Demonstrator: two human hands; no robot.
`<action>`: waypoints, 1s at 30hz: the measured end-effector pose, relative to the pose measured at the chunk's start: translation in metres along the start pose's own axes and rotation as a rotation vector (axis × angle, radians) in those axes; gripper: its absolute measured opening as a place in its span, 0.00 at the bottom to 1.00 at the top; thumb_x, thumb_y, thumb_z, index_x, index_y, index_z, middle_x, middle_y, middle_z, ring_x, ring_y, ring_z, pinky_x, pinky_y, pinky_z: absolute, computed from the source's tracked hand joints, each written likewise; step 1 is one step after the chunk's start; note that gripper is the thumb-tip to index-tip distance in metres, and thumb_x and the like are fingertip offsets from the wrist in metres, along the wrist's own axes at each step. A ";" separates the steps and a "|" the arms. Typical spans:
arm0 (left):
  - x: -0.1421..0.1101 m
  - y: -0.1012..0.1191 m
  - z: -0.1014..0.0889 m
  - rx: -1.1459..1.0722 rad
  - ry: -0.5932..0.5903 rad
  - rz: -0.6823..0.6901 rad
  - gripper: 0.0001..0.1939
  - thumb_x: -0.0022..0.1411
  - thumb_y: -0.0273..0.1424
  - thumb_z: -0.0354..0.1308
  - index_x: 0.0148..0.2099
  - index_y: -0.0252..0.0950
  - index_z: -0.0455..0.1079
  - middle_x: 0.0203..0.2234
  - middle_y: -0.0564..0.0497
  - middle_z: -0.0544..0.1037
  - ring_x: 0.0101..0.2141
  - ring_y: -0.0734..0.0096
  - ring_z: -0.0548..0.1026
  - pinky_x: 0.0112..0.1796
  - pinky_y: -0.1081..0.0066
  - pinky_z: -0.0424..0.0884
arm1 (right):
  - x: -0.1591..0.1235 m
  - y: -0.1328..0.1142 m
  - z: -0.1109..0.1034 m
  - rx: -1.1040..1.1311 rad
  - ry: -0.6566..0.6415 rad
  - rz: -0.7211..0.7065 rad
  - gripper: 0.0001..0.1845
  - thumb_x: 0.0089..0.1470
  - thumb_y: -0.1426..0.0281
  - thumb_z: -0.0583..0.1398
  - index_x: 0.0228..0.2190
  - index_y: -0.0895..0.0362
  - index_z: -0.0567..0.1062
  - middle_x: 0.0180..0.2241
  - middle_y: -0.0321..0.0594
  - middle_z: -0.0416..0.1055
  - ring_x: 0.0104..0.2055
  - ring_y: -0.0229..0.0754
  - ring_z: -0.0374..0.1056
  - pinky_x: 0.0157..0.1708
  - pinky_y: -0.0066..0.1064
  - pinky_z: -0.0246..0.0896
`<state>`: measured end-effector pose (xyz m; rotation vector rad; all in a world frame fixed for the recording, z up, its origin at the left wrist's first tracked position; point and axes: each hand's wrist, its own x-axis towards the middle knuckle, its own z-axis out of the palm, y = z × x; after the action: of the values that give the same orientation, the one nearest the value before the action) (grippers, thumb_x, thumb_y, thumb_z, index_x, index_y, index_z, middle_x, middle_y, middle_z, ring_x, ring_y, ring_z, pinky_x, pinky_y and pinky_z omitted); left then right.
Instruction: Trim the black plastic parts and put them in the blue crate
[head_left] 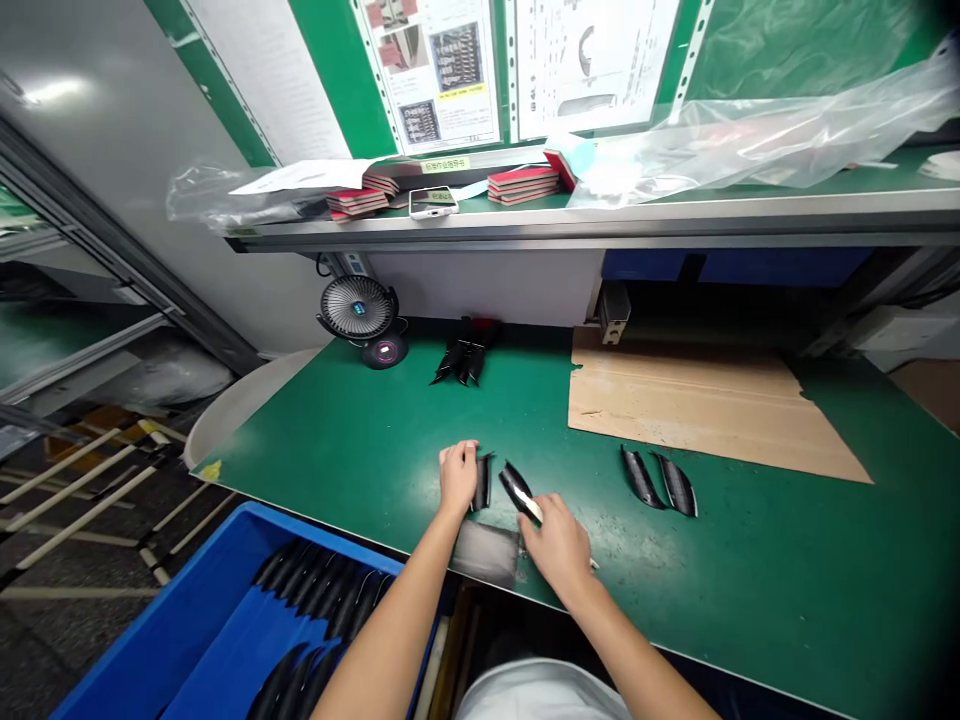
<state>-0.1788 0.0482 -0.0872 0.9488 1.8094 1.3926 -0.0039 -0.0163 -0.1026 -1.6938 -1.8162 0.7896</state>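
Observation:
My left hand (457,476) has its fingers curled at the edge of a glossy black curved piece (482,482), gripping it upright on the green table. In my right hand (559,548), the fingers are closed around a slim cream-coloured tool (533,508). Its front end lies over a second black curved piece (513,482), which sits tilted just ahead of the fingers. The tool's rear end shows past the hand; its exact kind is unclear. Below both hands, at the table's front edge, lies a grey rectangular pad (486,554).
Two more black curved pieces (658,482) lie to the right, before a cardboard sheet (705,400). Farther back are a black bundle (465,352) and a small fan (360,308). A blue bin (217,610) with several black parts stands at front left. A shelf (525,228) spans above.

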 end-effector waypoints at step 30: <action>-0.120 0.138 0.035 -0.922 -0.098 -0.382 0.21 0.57 0.46 0.56 0.24 0.35 0.61 0.13 0.58 0.58 0.14 0.81 0.58 0.14 0.80 0.58 | -0.068 -0.026 -0.131 0.340 -0.255 -0.240 0.18 0.63 0.65 0.49 0.48 0.54 0.74 0.26 0.38 0.65 0.25 0.38 0.60 0.25 0.29 0.55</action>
<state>-0.0665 -0.0127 0.0475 0.1666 0.9875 1.6261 0.0779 -0.0773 0.0079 -1.1791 -1.8761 1.1725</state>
